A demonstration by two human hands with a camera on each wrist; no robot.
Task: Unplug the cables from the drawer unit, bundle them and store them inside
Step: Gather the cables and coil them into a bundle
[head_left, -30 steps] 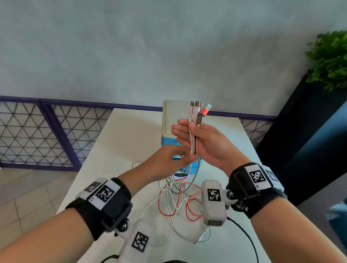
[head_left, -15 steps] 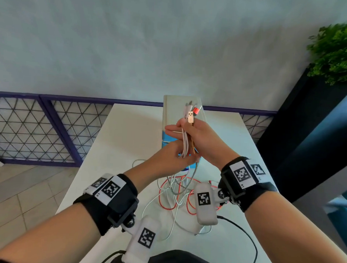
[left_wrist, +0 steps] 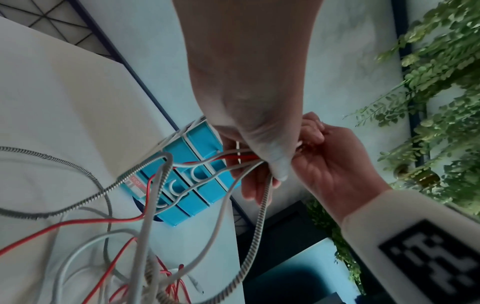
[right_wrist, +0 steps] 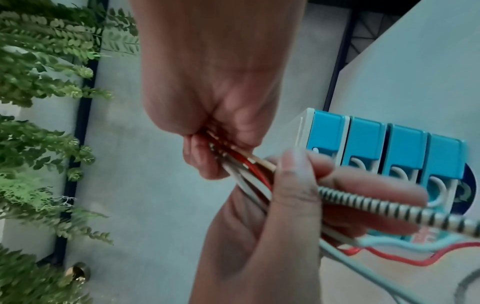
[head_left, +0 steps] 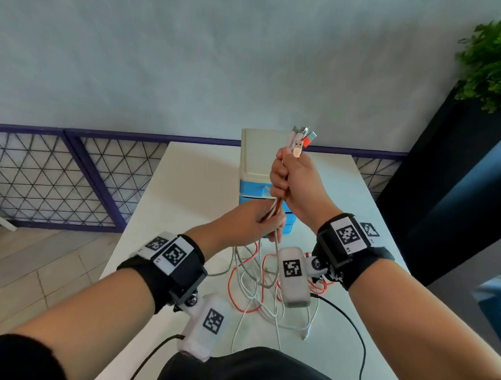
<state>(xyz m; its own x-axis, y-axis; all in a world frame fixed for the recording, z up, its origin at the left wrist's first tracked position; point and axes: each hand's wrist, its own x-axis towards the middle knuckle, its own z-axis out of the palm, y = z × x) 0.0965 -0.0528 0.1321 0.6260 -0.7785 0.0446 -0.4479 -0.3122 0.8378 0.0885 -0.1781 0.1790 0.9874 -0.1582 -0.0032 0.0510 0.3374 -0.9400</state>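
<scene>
My right hand [head_left: 293,180] grips a bundle of white, red and braided cables upright in its fist, with the plugs [head_left: 300,140] sticking out above it. Just below, my left hand [head_left: 250,221] pinches the same cables [head_left: 275,210] between thumb and fingers. The loose ends [head_left: 256,280] trail down in a tangle on the white table [head_left: 191,186]. The drawer unit [head_left: 255,161], cream on top with blue drawers [right_wrist: 384,144], stands behind my hands, its drawers pushed in. In the wrist views the cables [left_wrist: 233,158] run across the blue drawer fronts [left_wrist: 182,181] into both fists [right_wrist: 215,148].
A purple metal-mesh railing [head_left: 70,174] runs along the table's far and left side, before a grey wall. A dark planter with green leaves [head_left: 494,63] stands at the right. Black camera leads [head_left: 350,320] cross the table's near edge.
My right hand has closed into a fist round the cables and lifted the plugs higher. My left hand has slid down the bundle, drawing the cables up from the table.
</scene>
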